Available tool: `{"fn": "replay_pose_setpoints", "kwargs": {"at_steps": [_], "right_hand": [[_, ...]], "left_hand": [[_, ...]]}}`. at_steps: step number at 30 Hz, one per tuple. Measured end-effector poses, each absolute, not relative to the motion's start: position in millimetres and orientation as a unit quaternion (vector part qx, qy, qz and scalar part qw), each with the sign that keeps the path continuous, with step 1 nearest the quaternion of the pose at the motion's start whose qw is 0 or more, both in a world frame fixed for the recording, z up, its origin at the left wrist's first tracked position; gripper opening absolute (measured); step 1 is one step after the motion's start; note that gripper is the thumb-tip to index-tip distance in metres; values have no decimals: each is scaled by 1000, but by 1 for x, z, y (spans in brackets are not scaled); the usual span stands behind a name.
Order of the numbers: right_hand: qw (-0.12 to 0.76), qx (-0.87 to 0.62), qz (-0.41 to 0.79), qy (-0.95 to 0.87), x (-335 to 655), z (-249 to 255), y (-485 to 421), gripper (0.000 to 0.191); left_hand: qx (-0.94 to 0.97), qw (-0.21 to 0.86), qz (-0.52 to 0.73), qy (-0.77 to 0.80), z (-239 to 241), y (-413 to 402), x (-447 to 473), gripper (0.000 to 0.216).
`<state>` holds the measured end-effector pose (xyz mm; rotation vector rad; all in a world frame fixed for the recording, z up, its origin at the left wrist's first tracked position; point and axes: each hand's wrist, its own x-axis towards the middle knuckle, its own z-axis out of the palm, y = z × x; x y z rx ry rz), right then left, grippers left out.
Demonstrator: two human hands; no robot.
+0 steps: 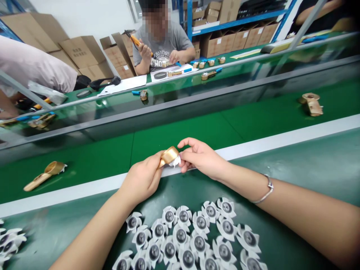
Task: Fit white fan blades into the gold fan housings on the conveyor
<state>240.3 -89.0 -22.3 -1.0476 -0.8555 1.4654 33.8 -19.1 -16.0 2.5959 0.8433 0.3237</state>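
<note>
My left hand (142,178) is closed around a gold metal part (168,156), held just above the white stripe at the near edge of the green belt (197,131). My right hand (201,157) pinches a small white finned piece (176,161) against the underside of that gold part. Below my hands, several white finned wheels with grey centres (194,240) lie spread on the dark green bench (295,165).
A finished gold part (43,175) lies on the belt at left, another (311,104) at far right. More white wheels (9,242) sit at the left edge. Across the belt a seated person (160,43) handles an orange tool; cardboard boxes and blue shelving stand behind.
</note>
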Motion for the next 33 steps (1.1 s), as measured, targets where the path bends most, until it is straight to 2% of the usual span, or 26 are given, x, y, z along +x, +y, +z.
{"fn": "replay_pose_setpoints", "kwargs": {"at_steps": [5,9,11,13,15,18,22,24,26,29,33], "right_hand": [[533,-416,675,-295,237,-20,-93,33],[468,-403,729,-294,235,-13,-95,22],[428,-478,650,-408,241,-11,-92,15],[387,-582,473,-536,257,-12,-87,17],[351,-674,285,-584,285,-15,-81,16],[320,-780,105,-528,343,-20,-74,15],[267,-894,-63,-353,415,-28,-80,40],[241,-931,-105,-252,443,-33,-88,53],[215,-955,-104,-178,464,-37,-97,53],[174,-972,-53,-147,483,-40,-107,35],[145,-955,-31,-256,478,-34,-102,11]], "left_hand": [[924,218,127,288,-17,-21,34,45],[928,235,123,260,-18,-22,34,42],[914,251,157,276,-17,-19,33,34],[886,225,211,345,-16,-11,29,30],[855,153,229,440,-16,2,24,36],[846,56,150,508,-23,24,16,49],[846,21,84,526,-35,38,9,58],[831,-4,105,546,-36,36,10,65],[821,-40,153,548,-33,30,13,69],[845,-44,228,482,-25,17,20,63],[873,102,281,385,-21,3,28,52]]}}
